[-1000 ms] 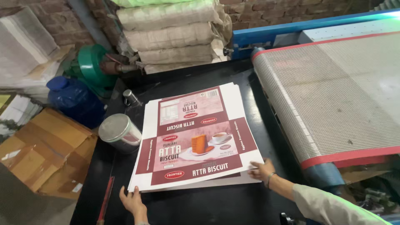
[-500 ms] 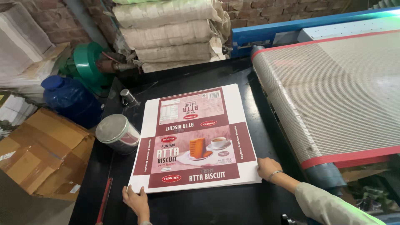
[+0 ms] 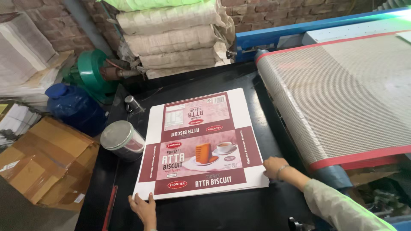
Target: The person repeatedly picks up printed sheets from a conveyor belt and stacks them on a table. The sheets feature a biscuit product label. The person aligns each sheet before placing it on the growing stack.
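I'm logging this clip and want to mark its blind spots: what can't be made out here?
Head view only:
- Left hand: wrist and arm cut off by the bottom edge.
- Right hand: fingertips meet the printed carton sheets; whether they grip or just press is unclear.
- Sheet stack: how many sheets cannot be told.
- Metal tin: contents hidden by its lid.
- Mesh conveyor belt: far end cut off by the right edge.

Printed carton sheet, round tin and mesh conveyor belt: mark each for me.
printed carton sheet (image 3: pixel 201 143), head view, on its maroon printed middle.
round tin (image 3: pixel 116 134), head view, on its grey lid.
mesh conveyor belt (image 3: pixel 342 94), head view, on the bare mesh surface.
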